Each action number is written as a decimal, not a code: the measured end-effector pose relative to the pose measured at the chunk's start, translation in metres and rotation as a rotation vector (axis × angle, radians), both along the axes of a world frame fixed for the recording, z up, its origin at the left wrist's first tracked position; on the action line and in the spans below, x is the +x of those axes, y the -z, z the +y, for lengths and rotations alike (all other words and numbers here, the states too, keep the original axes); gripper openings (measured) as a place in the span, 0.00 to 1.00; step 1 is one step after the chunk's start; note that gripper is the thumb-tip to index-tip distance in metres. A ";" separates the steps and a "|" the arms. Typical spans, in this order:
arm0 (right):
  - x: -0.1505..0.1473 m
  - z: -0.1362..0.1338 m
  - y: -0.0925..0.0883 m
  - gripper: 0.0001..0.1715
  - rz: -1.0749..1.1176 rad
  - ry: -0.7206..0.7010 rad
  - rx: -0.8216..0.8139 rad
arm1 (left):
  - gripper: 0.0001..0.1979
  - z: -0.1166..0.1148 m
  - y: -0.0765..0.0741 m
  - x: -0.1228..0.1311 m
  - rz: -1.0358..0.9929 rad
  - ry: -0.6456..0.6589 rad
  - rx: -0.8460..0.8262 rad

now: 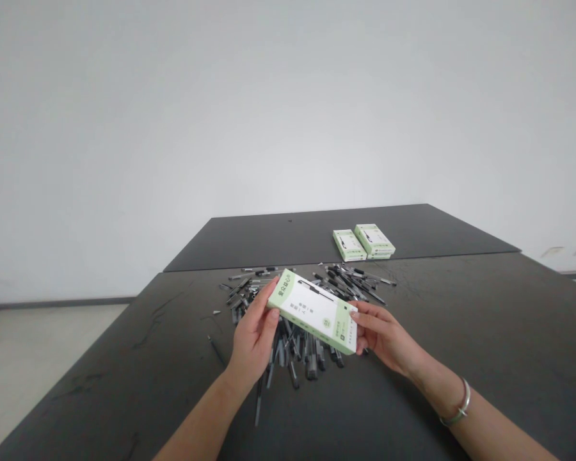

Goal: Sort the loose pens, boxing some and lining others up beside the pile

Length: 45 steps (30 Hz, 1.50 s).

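A green and white pen box (312, 310), printed with a picture of a black pen, is held tilted above the table between both hands. My left hand (254, 333) grips its left end, thumb on the near edge. At the right end, my right hand (381, 333) closes round the box with the thumb near its top corner. Both ends of the box look closed. Beneath it spreads a heap of black and clear pens (288, 349), partly hidden by the box and my hands.
Several similar green and white boxes (374, 239) are stacked side by side on the far part of the dark table (461, 333). A lone pen (216, 350) lies left of the heap, and a pale wall (288, 115) stands behind the table.
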State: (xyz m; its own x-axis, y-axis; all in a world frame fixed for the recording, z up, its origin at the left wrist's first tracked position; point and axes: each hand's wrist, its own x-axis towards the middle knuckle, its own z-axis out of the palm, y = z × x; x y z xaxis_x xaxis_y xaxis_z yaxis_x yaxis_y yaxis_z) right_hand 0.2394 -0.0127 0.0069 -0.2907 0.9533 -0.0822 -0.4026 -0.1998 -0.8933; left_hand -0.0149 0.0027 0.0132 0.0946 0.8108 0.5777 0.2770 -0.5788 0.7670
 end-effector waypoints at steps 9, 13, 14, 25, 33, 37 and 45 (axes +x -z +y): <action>-0.001 0.000 0.000 0.17 -0.006 0.022 0.007 | 0.22 0.003 0.006 -0.001 0.006 -0.003 -0.018; -0.002 -0.001 -0.001 0.17 -0.012 0.011 0.014 | 0.21 0.002 0.004 0.000 0.024 -0.033 -0.020; -0.002 -0.001 -0.001 0.17 -0.013 0.007 0.016 | 0.21 0.002 0.004 0.000 0.028 -0.039 -0.022; -0.001 0.000 -0.001 0.18 -0.005 0.019 0.002 | 0.20 0.002 0.003 -0.001 0.090 -0.066 -0.027; -0.003 0.000 -0.002 0.18 -0.006 0.018 -0.008 | 0.22 0.001 0.003 -0.001 0.091 -0.070 -0.060; -0.004 0.000 -0.001 0.17 -0.010 0.030 -0.012 | 0.23 0.001 0.008 -0.001 0.038 -0.029 -0.057; 0.004 0.011 -0.008 0.08 0.005 0.231 -0.045 | 0.25 0.006 0.014 0.002 -0.181 0.000 -0.064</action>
State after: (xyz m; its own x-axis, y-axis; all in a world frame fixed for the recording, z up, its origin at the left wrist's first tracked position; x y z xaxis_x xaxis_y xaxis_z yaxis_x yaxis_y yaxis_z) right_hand 0.2430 -0.0015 0.0145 -0.0656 0.9899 -0.1257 -0.4465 -0.1418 -0.8835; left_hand -0.0133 0.0092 -0.0005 -0.0059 0.8466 0.5322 0.1316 -0.5270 0.8396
